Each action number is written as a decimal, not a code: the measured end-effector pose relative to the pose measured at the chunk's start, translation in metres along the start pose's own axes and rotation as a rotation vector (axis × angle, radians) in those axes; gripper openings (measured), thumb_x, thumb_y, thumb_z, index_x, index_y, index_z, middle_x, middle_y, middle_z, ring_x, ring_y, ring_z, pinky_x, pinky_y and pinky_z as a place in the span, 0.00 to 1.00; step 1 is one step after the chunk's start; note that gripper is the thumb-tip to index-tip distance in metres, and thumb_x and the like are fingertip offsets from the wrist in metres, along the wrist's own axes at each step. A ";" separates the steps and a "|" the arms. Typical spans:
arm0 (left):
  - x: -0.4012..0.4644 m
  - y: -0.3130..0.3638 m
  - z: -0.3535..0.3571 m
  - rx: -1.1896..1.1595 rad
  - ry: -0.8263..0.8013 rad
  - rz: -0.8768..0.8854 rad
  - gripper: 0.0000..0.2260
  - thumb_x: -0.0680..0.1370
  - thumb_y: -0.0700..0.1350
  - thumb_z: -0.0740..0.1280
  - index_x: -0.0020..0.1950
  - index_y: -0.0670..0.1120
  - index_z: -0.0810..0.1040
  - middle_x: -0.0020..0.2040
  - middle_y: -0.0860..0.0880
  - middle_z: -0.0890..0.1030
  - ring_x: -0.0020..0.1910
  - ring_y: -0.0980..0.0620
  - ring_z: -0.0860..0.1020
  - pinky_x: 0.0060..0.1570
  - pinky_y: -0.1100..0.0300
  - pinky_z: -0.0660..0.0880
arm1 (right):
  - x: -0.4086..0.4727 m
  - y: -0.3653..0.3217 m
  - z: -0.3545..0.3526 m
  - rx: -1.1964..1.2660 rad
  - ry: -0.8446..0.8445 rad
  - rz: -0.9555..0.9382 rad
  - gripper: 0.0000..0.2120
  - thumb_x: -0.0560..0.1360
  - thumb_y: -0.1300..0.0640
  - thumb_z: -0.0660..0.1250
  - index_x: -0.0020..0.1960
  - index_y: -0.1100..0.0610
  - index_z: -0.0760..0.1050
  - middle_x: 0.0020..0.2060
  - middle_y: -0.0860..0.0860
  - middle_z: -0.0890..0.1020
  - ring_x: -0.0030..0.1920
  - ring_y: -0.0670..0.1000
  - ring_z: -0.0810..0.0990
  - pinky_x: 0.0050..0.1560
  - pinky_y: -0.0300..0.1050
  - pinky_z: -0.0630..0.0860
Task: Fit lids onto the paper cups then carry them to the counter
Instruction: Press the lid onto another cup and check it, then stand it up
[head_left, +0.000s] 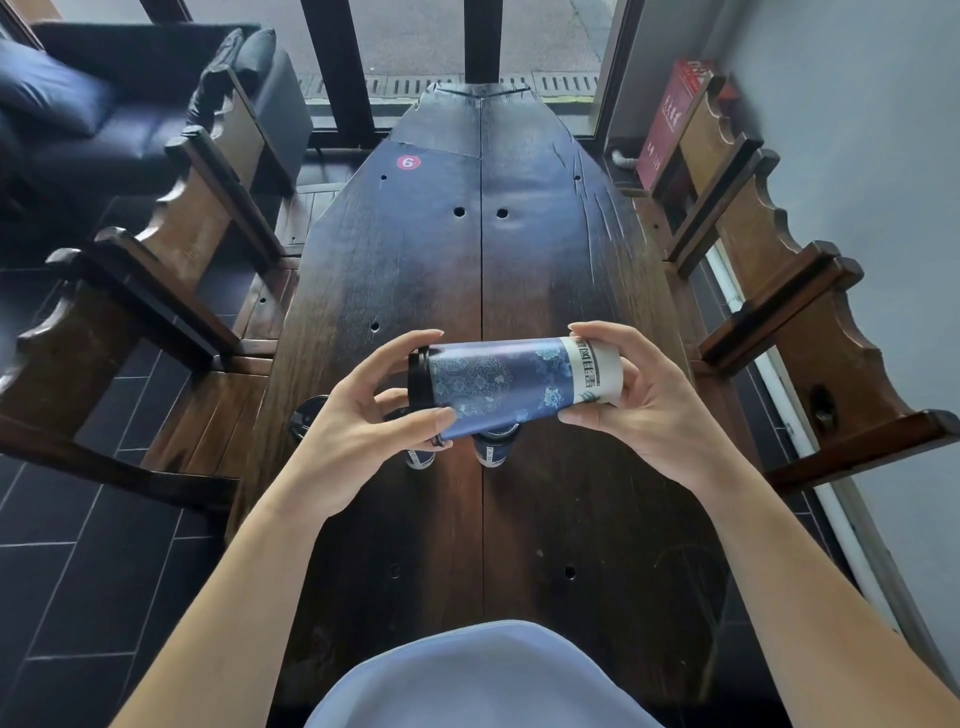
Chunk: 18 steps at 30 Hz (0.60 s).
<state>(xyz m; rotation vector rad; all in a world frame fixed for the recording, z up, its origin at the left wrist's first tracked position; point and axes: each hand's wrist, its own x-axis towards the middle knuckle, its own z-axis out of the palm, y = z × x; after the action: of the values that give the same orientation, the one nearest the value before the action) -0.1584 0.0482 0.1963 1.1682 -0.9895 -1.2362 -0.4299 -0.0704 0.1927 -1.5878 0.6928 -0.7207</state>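
Note:
A tall blue patterned paper cup (509, 384) with a white base lies sideways in the air above the dark wooden table (467, 260). A black lid (418, 382) sits on its mouth, which points left. My left hand (363, 426) grips the lidded end, thumb under the cup and fingers over the rim. My right hand (634, 410) holds the white base end. Beneath the held cup stand two more lidded cups (496, 449) (420, 457), mostly hidden. A further black lid (307, 415) shows at the table's left edge behind my left wrist.
Wooden chairs with carved arms flank the table, one on the left (171, 291) and one on the right (789, 291). A red number sticker (408, 162) marks the far tabletop. A dark sofa (104, 104) stands at back left, a window beyond.

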 end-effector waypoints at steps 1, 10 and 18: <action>0.000 0.000 0.000 0.001 0.000 0.000 0.33 0.67 0.44 0.80 0.70 0.59 0.78 0.65 0.50 0.81 0.62 0.42 0.82 0.49 0.44 0.84 | 0.000 0.000 0.000 0.003 0.007 0.001 0.35 0.68 0.65 0.78 0.72 0.57 0.70 0.54 0.42 0.80 0.59 0.52 0.81 0.59 0.47 0.81; 0.002 -0.002 -0.003 0.071 0.015 0.009 0.35 0.65 0.41 0.81 0.71 0.59 0.78 0.64 0.51 0.82 0.60 0.42 0.82 0.53 0.42 0.84 | 0.000 0.003 0.003 0.015 0.031 0.039 0.37 0.69 0.64 0.78 0.74 0.54 0.69 0.55 0.44 0.81 0.60 0.51 0.81 0.58 0.46 0.82; 0.002 -0.003 -0.003 0.085 -0.018 -0.022 0.40 0.65 0.34 0.81 0.73 0.59 0.76 0.65 0.53 0.81 0.64 0.42 0.82 0.59 0.30 0.79 | 0.001 0.001 0.001 0.043 0.046 0.042 0.34 0.68 0.65 0.77 0.72 0.57 0.70 0.55 0.44 0.81 0.60 0.50 0.81 0.56 0.43 0.82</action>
<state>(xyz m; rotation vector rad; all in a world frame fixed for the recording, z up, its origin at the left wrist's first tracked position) -0.1559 0.0469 0.1925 1.2388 -1.0538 -1.2345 -0.4284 -0.0702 0.1917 -1.5175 0.7380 -0.7387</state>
